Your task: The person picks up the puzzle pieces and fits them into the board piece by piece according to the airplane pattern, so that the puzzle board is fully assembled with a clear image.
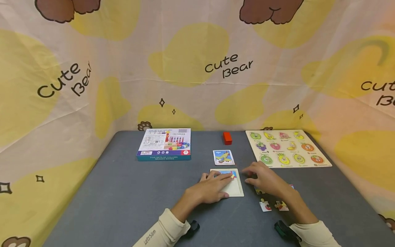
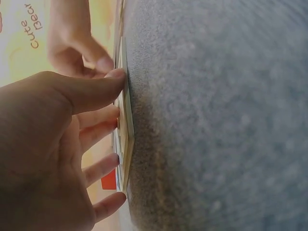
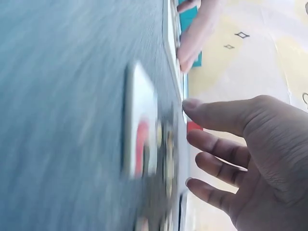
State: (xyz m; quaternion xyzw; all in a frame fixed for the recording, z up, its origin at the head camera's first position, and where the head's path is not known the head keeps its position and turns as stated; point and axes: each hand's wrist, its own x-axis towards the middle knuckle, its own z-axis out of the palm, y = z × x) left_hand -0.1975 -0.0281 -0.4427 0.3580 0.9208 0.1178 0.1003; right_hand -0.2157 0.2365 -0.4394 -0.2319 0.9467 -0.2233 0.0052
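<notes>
My left hand (image 1: 213,188) lies over a small white puzzle tray (image 1: 237,192), its fingers stretched across the tray and its thumb at the near edge. A blue picture piece (image 1: 226,172) shows partly beneath those fingers; the rest of it is hidden. Just right of the tray, my right hand (image 1: 263,176) hovers with loosely bent fingers and nothing between them. Below that hand lie loose jigsaw pieces, among them a white one with a red mark (image 1: 265,206) and a yellow-and-red one (image 1: 282,206). Another piece (image 1: 260,191) is partly covered by the right hand.
A picture card with a yellow airplane (image 1: 223,157) lies behind the tray. Further back is a red block (image 1: 227,138). A fruit puzzle board (image 1: 290,162) lies at the back right, and a boxed bead set (image 1: 163,145) at the back left. A printed cloth (image 1: 191,96) hangs behind the grey table (image 1: 123,206).
</notes>
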